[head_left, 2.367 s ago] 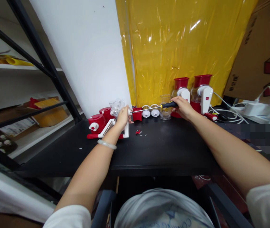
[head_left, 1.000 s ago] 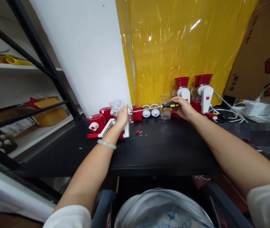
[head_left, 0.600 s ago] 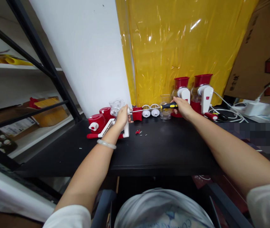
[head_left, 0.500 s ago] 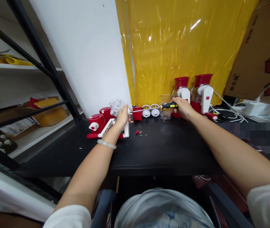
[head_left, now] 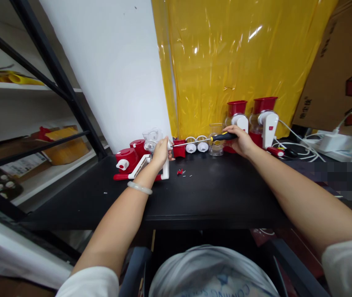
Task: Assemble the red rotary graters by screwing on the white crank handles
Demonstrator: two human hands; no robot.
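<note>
My left hand (head_left: 160, 152) is closed round a white and red plastic appliance part (head_left: 145, 165) that rests on the black table (head_left: 194, 194). My right hand (head_left: 240, 141) grips the black and yellow handle of a screwdriver (head_left: 208, 139). Its metal shaft runs level to the left, and the tip meets the white part beside my left thumb. A few small red pieces and screws (head_left: 180, 172) lie on the table just right of that part.
Red lids (head_left: 126, 159), a clear cup (head_left: 215, 144) and two white rings (head_left: 197, 145) stand behind. Two red and white grinders (head_left: 264, 121) stand against yellow plastic sheeting (head_left: 234, 57). White cables and power strips (head_left: 333, 146) lie at the right. Cardboard boxes (head_left: 343, 70) and a metal shelf (head_left: 39, 136) flank the table.
My right hand has shifted its grip slightly on the screwdriver handle, as in turning it. My left hand and the white part have stayed put.
</note>
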